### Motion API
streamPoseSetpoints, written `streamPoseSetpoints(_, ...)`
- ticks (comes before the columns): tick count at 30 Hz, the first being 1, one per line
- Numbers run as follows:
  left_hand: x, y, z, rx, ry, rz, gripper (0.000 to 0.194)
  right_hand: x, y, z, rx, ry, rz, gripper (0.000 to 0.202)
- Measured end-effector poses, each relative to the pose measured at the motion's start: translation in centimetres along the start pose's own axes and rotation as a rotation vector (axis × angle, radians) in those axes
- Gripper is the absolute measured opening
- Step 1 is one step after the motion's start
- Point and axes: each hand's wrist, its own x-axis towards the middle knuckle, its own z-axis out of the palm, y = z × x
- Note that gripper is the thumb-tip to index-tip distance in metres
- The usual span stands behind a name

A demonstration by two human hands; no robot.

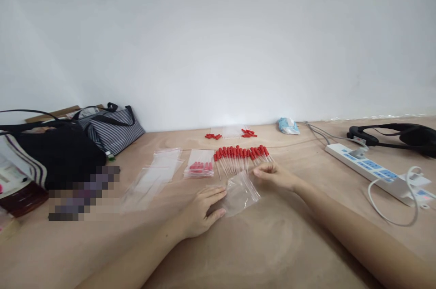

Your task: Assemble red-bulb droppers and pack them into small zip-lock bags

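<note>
A clear zip bag [240, 196] lies tilted on the table between my hands. My left hand [206, 209] holds its left side, with fingertips and thumb on the edge. To the right of the bag, my right hand [272, 175] has thumb and fingers closed together near the lower ends of the droppers; what they pinch, if anything, I cannot make out. Just beyond is a row of clear droppers with red bulbs [238, 153], laid side by side. Left of them sits a stack of filled zip bags [199, 166] with red bulbs showing through.
Flat clear bags [155, 171] are spread on the left. Loose red bulbs [250, 133] lie near the wall. Rightward are a blue-and-white packet [288, 125], a power strip [366, 166] with cables and a black headset [391, 137]. A striped bag [114, 132] stands back left.
</note>
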Motion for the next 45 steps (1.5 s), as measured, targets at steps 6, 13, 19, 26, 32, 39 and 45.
streamPoseSetpoints(6, 0.0, 0.0, 0.1, 0.013, 0.008, 0.002, 0.042, 6.9, 0.2, 0.2, -0.393, 0.463, 0.238, 0.014)
streamPoseSetpoints(13, -0.1, -0.2, 0.2, 0.005, 0.024, 0.022, 0.041, 10.1, 0.7, 1.6, -0.452, 0.572, 0.32, 0.012)
streamPoseSetpoints(19, -0.2, 0.0, 0.2, -0.006, 0.035, 0.033, 0.041, 8.7, 0.0, 1.2, -0.372, 0.674, 0.256, 0.016)
streamPoseSetpoints(26, -0.5, 0.4, 0.2, -0.028, 0.03, 0.037, 0.041, 1.9, 0.0, 0.3, 0.261, 0.781, 0.01, 0.038)
streamPoseSetpoints(32, -0.6, 0.7, 0.4, -0.038, 0.012, 0.021, 0.043, -1.7, -0.4, 2.5, 0.59, 0.756, -0.018, 0.039)
streamPoseSetpoints(39, -0.5, 1.0, 0.3, -0.04, 0.014, 0.007, 0.046, -3.0, -1.4, 4.2, 0.671, 0.475, 0.015, 0.039)
streamPoseSetpoints(45, -0.5, 0.9, 0.6, -0.082, 0.003, 0.006, 0.047, -3.1, -0.6, 4.6, 0.543, 0.062, 0.04, 0.037)
